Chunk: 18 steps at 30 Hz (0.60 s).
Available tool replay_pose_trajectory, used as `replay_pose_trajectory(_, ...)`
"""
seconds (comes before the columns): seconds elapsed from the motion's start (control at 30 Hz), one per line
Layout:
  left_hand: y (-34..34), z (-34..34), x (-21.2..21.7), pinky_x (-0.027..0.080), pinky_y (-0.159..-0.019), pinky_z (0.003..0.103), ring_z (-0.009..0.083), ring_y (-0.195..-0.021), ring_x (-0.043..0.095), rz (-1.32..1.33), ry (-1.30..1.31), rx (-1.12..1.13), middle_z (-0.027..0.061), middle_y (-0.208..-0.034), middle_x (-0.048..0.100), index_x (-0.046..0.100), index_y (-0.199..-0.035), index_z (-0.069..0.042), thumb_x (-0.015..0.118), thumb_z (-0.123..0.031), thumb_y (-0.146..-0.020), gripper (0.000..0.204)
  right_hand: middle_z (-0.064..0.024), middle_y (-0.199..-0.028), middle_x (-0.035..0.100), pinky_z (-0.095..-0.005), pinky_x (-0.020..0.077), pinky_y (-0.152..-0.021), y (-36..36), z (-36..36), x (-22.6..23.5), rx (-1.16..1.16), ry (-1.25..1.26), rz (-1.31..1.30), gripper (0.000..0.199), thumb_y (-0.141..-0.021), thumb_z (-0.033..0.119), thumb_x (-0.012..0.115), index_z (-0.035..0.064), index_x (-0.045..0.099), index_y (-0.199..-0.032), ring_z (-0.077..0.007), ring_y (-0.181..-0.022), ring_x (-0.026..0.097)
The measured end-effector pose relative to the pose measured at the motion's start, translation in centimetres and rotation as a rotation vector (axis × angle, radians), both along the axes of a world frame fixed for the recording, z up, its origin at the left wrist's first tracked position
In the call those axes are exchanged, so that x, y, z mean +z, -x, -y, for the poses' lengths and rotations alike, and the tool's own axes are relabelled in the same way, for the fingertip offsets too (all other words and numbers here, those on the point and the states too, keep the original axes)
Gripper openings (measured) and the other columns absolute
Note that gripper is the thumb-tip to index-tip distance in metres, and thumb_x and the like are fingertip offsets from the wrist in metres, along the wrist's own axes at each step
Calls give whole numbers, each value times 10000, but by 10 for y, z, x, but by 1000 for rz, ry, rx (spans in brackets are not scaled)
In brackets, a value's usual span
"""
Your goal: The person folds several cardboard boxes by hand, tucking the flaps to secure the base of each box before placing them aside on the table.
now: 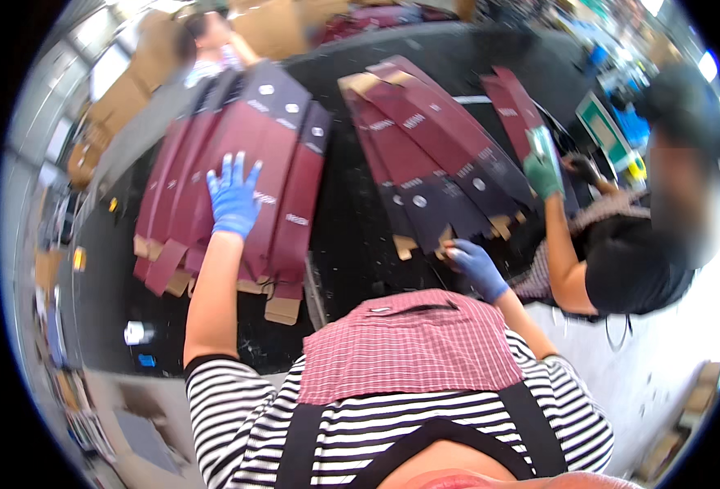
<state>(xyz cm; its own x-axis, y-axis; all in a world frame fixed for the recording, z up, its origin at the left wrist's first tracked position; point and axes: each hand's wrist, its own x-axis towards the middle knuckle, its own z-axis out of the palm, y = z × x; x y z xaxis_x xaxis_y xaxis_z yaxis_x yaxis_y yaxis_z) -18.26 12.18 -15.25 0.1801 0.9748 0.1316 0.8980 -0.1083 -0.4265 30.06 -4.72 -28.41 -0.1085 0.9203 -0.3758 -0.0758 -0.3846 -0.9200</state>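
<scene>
Long flattened maroon cartons with dark ends [274, 167] lie overlapping in a pile on the left of the black table. My left hand [235, 204], in a blue glove, lies flat on this pile with its fingers spread. A second pile of maroon and dark cartons [425, 134] lies to the right, its brown flaps toward me. By the near edge of that pile is my right hand [478, 269], also blue-gloved, its fingers curled together beside a brown flap [444, 238]. What its fingertips hold, if anything, is too small to make out.
On the right a co-worker in green gloves [543, 175] handles another maroon carton [510, 106]. Another person [213, 49] is at the far left, beyond the table. A white roll [138, 332] and a small blue piece [146, 360] lie near the table's left front edge [172, 376].
</scene>
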Motion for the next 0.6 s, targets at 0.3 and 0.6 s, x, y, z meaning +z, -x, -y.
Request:
replay_pose_trajectory(0.3, -69, 24, -111, 21, -1233, 687, 325, -1607, 81, -126, 467, -275, 77, -1721, 221, 487, -1548, -306, 651, -539, -918, 691, -149, -1196, 719, -334, 529, -985, -14, -46, -39, -115, -149, 371, 429, -958, 216, 694, 0, 619, -1321, -213, -1124, 679)
replay_pose_trajectory(0.6, -50, 14, -139, 11, -1246, 668, 301, -1605, 112, -96, 501, -173, 59, -1696, 293, 528, -1509, -271, 711, -460, -870, 691, -291, -1457, 526, -447, 364, -1189, -118, -86, -74, -644, -189, 1171, 658, -862, 232, 721, -30, 515, -1430, -395, -1390, 483)
